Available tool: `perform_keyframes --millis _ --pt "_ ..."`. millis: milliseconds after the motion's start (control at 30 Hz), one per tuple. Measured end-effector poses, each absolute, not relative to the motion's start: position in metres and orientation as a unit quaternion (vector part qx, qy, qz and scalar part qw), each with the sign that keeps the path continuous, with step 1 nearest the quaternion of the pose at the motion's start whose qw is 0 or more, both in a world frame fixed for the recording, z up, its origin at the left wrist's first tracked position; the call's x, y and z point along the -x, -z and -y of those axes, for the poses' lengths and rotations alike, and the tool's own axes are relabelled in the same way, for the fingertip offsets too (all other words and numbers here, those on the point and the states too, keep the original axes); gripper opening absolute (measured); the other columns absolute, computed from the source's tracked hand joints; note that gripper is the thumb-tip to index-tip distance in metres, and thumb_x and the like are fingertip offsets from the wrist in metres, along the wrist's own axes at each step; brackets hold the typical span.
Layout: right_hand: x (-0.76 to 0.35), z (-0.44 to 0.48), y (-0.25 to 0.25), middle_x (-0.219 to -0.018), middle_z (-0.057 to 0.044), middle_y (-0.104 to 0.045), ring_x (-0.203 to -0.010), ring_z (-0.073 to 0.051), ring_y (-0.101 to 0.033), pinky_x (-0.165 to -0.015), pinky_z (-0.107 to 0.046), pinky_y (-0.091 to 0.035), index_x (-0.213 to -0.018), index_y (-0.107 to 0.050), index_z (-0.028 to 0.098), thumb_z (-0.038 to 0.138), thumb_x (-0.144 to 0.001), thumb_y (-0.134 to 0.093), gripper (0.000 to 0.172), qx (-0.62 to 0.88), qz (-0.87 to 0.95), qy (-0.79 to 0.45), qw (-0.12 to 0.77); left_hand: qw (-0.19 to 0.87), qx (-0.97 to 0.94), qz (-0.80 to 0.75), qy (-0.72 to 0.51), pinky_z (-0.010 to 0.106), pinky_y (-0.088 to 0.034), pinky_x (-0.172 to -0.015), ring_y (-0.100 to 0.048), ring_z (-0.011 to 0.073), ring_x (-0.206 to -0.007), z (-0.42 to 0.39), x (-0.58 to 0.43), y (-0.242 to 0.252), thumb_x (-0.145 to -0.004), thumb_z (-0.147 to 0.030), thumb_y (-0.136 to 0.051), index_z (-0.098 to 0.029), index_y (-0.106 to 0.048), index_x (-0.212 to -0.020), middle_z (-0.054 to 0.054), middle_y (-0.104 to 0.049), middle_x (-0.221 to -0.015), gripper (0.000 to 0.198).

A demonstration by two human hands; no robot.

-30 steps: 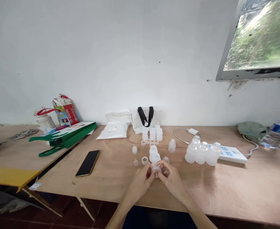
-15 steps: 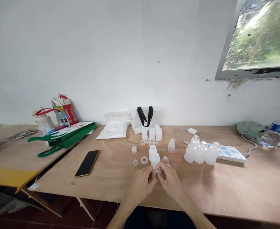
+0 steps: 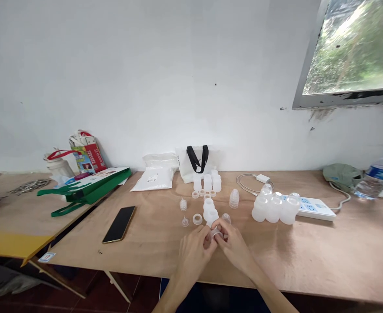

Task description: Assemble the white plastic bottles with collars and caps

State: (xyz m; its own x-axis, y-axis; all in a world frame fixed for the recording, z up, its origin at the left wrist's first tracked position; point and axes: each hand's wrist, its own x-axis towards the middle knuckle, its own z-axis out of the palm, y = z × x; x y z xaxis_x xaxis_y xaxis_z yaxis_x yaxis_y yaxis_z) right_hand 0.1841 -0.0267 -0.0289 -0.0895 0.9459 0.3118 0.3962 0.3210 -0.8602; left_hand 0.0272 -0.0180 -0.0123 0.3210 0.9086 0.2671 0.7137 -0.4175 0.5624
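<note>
My left hand (image 3: 194, 252) and my right hand (image 3: 233, 244) meet over the wooden table (image 3: 308, 256), and both pinch one small clear plastic part (image 3: 215, 233) between their fingertips. Just beyond them stand two small white bottles (image 3: 210, 211), with a clear cap (image 3: 226, 217) to the right and a white ring (image 3: 197, 218) to the left. Two small nipple-shaped pieces (image 3: 183, 204) lie further left. Three assembled bottles (image 3: 274, 208) stand to the right.
A black phone (image 3: 119, 224) lies at the left. A white power strip (image 3: 310, 207), a charger cable (image 3: 250, 182), a water bottle (image 3: 372, 180) and a green cap (image 3: 341, 174) sit at the right. White bags (image 3: 165, 171) lean at the wall. A green bag (image 3: 87, 188) lies on the neighbouring table.
Both hands have closed in tighter round the clear part and shifted it slightly. The camera has drifted a little to the right.
</note>
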Motion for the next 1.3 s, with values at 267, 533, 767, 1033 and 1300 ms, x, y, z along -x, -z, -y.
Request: perform_keyframes --millis 267,533,767,1033,1300 --pt "-0.191 0.032 0.021 -0.091 0.0 -0.063 -0.074 -0.017 -0.058 -0.061 -0.026 -0.048 -0.096 -0.061 0.026 0.018 -0.093 -0.04 0.023 0.427 0.713 -0.384 0.401 0.155 -0.807 -0.529 -0.214 0.029 -0.019 -0.056 -0.057 0.0169 -0.064 0.023 -0.028 0.009 -0.093 -0.026 -0.052 -0.021 -0.057 -0.077 0.001 -0.063 -0.072 0.017" --pt "-0.215 0.035 0.0 -0.104 -0.002 -0.068 -0.097 -0.02 -0.063 -0.09 -0.035 -0.05 -0.106 -0.065 0.027 0.014 -0.095 -0.041 0.029 0.36 0.789 -0.374 0.329 0.145 -0.821 -0.525 -0.17 0.029 -0.023 -0.057 -0.068 0.0217 -0.078 0.037 -0.036 0.002 -0.097 -0.025 -0.054 -0.024 -0.064 -0.097 0.003 -0.073 -0.09 0.01" --pt "-0.217 0.042 0.004 -0.124 -0.003 -0.07 -0.115 -0.024 -0.064 -0.102 -0.04 -0.049 -0.127 -0.064 0.032 0.014 -0.096 -0.042 0.043 0.39 0.78 -0.37 0.32 0.122 -0.824 -0.534 -0.141 0.03 -0.03 -0.059 -0.072 0.0254 -0.085 0.041 -0.04 0.004 -0.099 -0.024 -0.052 -0.024 -0.062 -0.106 0.005 -0.075 -0.098 0.013" --pt "-0.202 0.06 0.005 -0.159 0.001 -0.043 -0.14 -0.027 -0.048 -0.111 -0.043 -0.045 -0.156 -0.033 0.044 0.043 -0.104 -0.043 0.053 0.514 0.738 -0.334 0.283 0.198 -0.79 -0.515 -0.266 0.025 -0.032 -0.058 -0.059 0.0158 -0.062 0.02 -0.019 0.005 -0.093 -0.023 -0.05 -0.022 -0.052 -0.081 -0.002 -0.061 -0.069 0.013" --pt "-0.198 0.047 0.001 -0.094 0.001 -0.074 -0.084 -0.019 -0.069 -0.078 -0.032 -0.053 -0.124 -0.064 0.035 0.047 -0.101 -0.049 0.03 0.512 0.693 -0.329 0.386 0.268 -0.772 -0.476 -0.324 0.025 -0.026 -0.056 -0.044 0.0125 -0.055 0.015 -0.016 0.0 -0.092 -0.033 -0.05 -0.021 -0.045 -0.07 -0.006 -0.044 -0.058 0.025"
